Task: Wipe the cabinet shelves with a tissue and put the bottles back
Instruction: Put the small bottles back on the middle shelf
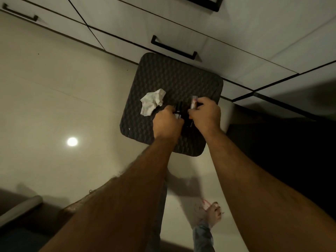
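Note:
A dark woven stool (174,73) stands on the floor in front of the cabinet. On its left part lies a crumpled white tissue (151,103). My left hand (167,124) is closed around a small dark bottle (178,110) over the stool top. Beside it, my right hand (205,113) grips a small clear bottle with a reddish label (193,102). Between the two hands there seems to be another small dark item, mostly hidden.
White cabinet drawers with black bar handles (172,49) run along the top. An open cabinet door (283,91) and a dark opening sit to the right. Glossy beige floor (54,106) surrounds the stool. My bare foot (211,213) is below.

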